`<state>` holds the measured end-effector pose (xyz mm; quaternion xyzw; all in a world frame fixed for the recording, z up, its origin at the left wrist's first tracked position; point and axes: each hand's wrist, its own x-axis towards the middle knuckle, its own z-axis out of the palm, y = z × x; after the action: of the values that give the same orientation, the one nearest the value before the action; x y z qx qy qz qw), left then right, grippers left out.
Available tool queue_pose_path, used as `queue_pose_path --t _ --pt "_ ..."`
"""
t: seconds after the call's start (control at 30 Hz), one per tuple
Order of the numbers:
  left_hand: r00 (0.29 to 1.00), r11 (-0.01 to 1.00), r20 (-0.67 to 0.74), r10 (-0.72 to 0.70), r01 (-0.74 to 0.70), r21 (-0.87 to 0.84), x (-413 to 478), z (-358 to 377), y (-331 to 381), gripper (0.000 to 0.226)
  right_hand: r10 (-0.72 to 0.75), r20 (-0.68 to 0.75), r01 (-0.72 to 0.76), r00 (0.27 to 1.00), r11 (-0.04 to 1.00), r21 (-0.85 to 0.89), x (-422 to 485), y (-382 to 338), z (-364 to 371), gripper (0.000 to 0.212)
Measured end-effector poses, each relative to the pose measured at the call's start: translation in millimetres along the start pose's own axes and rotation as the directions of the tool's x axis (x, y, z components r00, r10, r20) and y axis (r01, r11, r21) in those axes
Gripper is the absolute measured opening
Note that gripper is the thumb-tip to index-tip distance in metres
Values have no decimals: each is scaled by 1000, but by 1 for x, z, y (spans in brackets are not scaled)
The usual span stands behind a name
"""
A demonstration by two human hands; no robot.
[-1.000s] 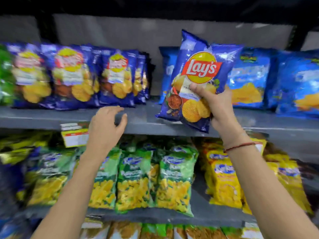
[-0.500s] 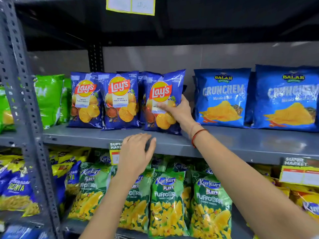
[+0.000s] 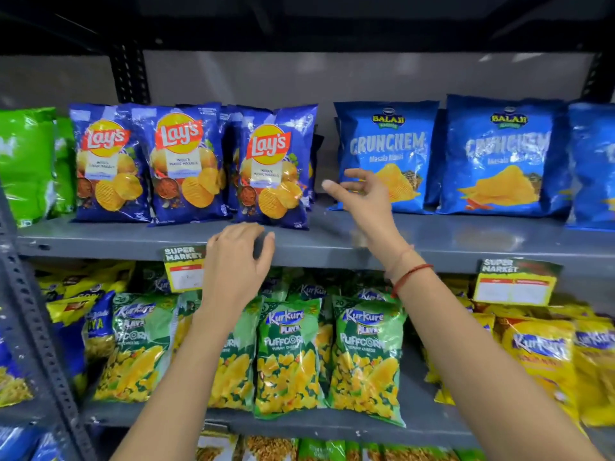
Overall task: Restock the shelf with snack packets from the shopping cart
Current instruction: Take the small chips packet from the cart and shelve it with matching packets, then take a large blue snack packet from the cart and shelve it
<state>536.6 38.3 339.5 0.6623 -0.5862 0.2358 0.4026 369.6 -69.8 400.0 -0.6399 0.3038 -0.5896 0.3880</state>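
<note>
Dark blue Lay's packets (image 3: pixel 271 168) with red-and-yellow logos, lighter blue Crunchem packets (image 3: pixel 384 141), green-and-yellow Kurkure packets (image 3: pixel 288 354), grey shelf (image 3: pixel 449 241).

Two "SUPER MARKET" price tags, the left tag (image 3: pixel 184 268) and the right tag (image 3: pixel 517 281), hang below the snacks.

The green bag (image 3: pixel 26 161) at the left edge is cut off, and so is the blue bag (image 3: pixel 595 164) at the right edge. More Lay's bags (image 3: pixel 229 154) stand hidden behind the front ones. The left hand (image 3: pixel 238 264) covers part of a price tag (image 3: pixel 183 267). The tag's small print is too blurry to read. Bottom bags (image 3: pixel 266 449) are cut off
</note>
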Motion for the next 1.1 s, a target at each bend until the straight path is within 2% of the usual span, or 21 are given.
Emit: queue_pose_path --t 0.1,0.13,0.3,0.43,0.6,0.73,0.8,0.9,0.97,1.03,1.1 --pt "998 992 -39 45 -50 -115 -1 13 41 45 -52 -61 55 997 998 44 -28 -7 -56 19" --pt "997 986 -43 62 -68 -154 -3 18 58 45 -72 -85 76 994 996 45 -38 -7 -76 14" --pt "977 913 -69 201 -212 -348 -19 57 150 35 -105 -224 104 969 994 -18 -94 -3 -181 10" --pt "942 820 -83 326 -326 -470 -45 98 224 26 -31 -373 1 927 997 -80 -140 21 -270 10" --pt "860 659 -36 509 -416 -627 -104 156 305 21 133 -586 -245 800 962 -116 -220 87 -371 7" --pt "763 571 144 630 -330 -751 -177 209 351 19 307 -732 -503 608 862 -57 -303 160 -435 7" --pt "683 567 278 675 -239 -788 -221 238 365 24 411 -772 -642 486 767 4 -349 194 -457 12" --pt "508 609 482 714 -110 -786 -288 272 379 32 565 -768 -784 301 605 137 -422 239 -478 9" --pt "337 664 614 714 -49 -746 -328 293 386 43 647 -748 -823 149 500 269 -466 261 -487 26" --pt "148 702 692 707 -29 -711 -364 313 394 47 735 -678 -785 -27 404 470 -505 278 -491 23" --pt "-37 731 731 681 -16 -682 -393 331 405 40 772 -602 -734 -205 286 616 -540 294 -491 20"
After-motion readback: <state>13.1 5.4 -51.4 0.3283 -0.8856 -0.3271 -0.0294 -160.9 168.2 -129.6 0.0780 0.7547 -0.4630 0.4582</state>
